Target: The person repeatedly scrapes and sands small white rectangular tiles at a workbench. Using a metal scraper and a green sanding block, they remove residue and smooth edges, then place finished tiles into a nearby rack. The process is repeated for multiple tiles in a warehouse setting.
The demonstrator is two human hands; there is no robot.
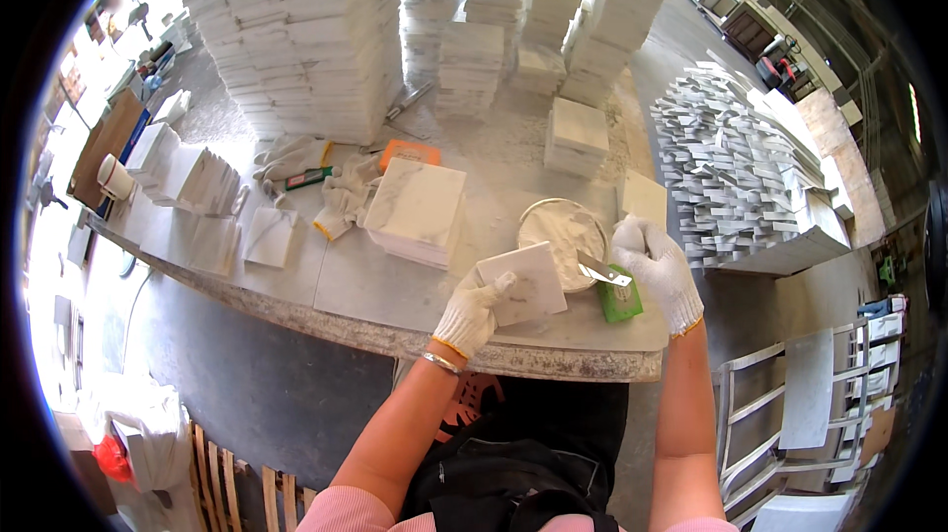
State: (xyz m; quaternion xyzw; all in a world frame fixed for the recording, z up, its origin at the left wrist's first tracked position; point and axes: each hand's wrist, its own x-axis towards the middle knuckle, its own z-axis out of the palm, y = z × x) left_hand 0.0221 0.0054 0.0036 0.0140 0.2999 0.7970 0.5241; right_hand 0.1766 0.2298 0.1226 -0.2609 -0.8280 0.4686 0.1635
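My left hand (468,315), in a white knit glove, grips a square white marble tile (528,293) by its left edge, thumb on top. The tile is tilted above the table's front edge. My right hand (660,270), also gloved, is closed beside a round tub of pale powder or paste (561,226); what its fingers hold, if anything, is hidden. Close under that hand, a flat metal scraper blade (604,271) crosses the tub's rim, its holed end over a green box (622,301). Another pale tile (644,196) lies behind the right hand.
A tile stack (419,204) stands left of the tub, near loose gloves (346,198) and an orange packet (410,152). Tall tile piles (296,38) rise at the back. Stacked stone strips (721,167) and a metal rack (790,404) stand right of the table (346,285).
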